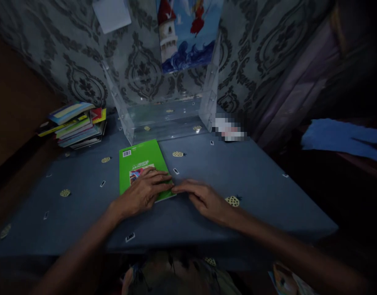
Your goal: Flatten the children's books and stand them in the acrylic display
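A person's left hand (145,188) lies spread flat across the lower part of a bright green paperback book (145,155) on a table covered with a dark blue, pineapple-print tablecloth (206,229), while the right hand (205,200) reaches in from the side, its extended index finger at the book's lower right corner, close against the left hand's fingertips; whether the right fingers pinch the cover or merely touch it cannot be told. The book lies closed and slightly askew near the front of the table, left of center, its barcode (126,153) at the upper left, its white lettering upside down to the wearer and its small colorful picture partly hidden by the left hand. Just behind it stands a clear plastic rack (209,98), with an uneven stack of books (80,129) to the left and a pixelated item (228,129) to the right. A poster of a red-roofed tower and blue waves (191,32) hangs on damask-patterned wallpaper (83,78); a blue cloth (339,137) lies beyond the table at right.
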`<move>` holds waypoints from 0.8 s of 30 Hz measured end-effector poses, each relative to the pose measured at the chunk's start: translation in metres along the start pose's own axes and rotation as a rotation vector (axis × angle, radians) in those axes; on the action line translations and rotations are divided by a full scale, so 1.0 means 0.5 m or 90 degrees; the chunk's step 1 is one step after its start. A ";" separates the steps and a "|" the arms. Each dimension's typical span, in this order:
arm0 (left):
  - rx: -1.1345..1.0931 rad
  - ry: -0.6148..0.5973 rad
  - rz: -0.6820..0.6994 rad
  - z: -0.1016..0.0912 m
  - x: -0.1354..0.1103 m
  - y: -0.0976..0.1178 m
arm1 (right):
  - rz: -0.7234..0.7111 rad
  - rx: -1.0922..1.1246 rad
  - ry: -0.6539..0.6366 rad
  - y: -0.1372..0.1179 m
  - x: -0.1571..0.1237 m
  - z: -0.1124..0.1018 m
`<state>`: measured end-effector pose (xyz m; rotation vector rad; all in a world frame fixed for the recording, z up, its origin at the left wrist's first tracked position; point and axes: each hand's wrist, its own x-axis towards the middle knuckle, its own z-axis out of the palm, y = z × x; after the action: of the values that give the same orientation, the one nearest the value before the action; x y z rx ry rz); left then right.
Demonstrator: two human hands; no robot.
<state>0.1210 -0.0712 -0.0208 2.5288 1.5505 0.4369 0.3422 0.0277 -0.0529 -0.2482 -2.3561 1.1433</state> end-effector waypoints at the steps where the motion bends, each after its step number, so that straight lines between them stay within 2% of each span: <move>1: -0.002 0.003 -0.001 -0.001 0.000 0.003 | -0.005 -0.003 0.001 0.000 -0.001 0.000; 5: 0.003 0.008 -0.008 -0.008 0.011 0.006 | -0.007 -0.011 -0.002 0.001 0.000 -0.002; 8: 0.048 0.015 -0.028 -0.011 0.029 -0.009 | 0.000 -0.010 -0.008 0.001 0.001 -0.006; 12: 0.106 0.033 -0.076 -0.012 0.059 -0.059 | 0.009 0.005 -0.019 0.002 -0.001 -0.008; 18: 0.159 0.054 -0.195 -0.018 0.096 -0.141 | 0.010 0.022 -0.021 0.016 -0.003 -0.003; 21: 0.164 0.075 -0.220 -0.025 0.097 -0.173 | 0.001 0.031 -0.009 0.020 -0.003 -0.004; 24: 0.166 0.085 -0.239 -0.038 0.079 -0.199 | -0.002 0.032 0.002 0.026 -0.003 -0.005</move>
<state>0.0473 0.0087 -0.0229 2.3338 2.2058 0.3791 0.3440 0.0369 -0.0621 -0.2296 -2.3212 1.1977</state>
